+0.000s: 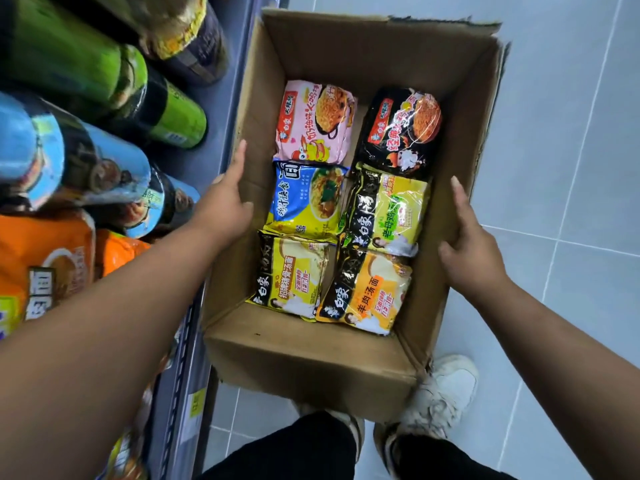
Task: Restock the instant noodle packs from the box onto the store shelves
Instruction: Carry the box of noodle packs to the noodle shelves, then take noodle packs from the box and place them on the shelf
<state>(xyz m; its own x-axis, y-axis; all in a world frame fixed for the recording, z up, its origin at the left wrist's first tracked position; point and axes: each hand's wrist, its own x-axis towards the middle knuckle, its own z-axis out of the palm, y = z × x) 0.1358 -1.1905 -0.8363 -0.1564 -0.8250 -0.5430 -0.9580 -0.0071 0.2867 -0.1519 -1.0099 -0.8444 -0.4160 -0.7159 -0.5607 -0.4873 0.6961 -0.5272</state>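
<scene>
Underfoot, the box: an open brown cardboard box (311, 368) sits low over a pale grey tiled floor (571, 168). Its left wall is just beside the front edge of the shelf (194, 341), and its near right corner covers the toe of a white shoe (440, 393). Whether it rests on the tiles cannot be told. Bare tile runs along its right side.
Noodle packs: six glossy, crinkled noodle packs (329, 209) lie flat on the box bottom in two columns of three. A pink pack (313, 123) lies nearest the far left corner and a black pack (401, 129) nearest the far right. Bare cardboard shows between these two and the far wall.
Left hand: the left hand (225, 206) grips the rim of the left wall, thumb inside. Of its fingers (240, 157), the forefinger lies straight along the edge and the rest are hidden outside.
Right hand: the right hand (474, 251) holds the right wall the same way, thumb inside and forefinger straight on the rim.
Shelf stock: blurred green and blue cylindrical tubs (69, 157) stand above orange packs (45, 258).
</scene>
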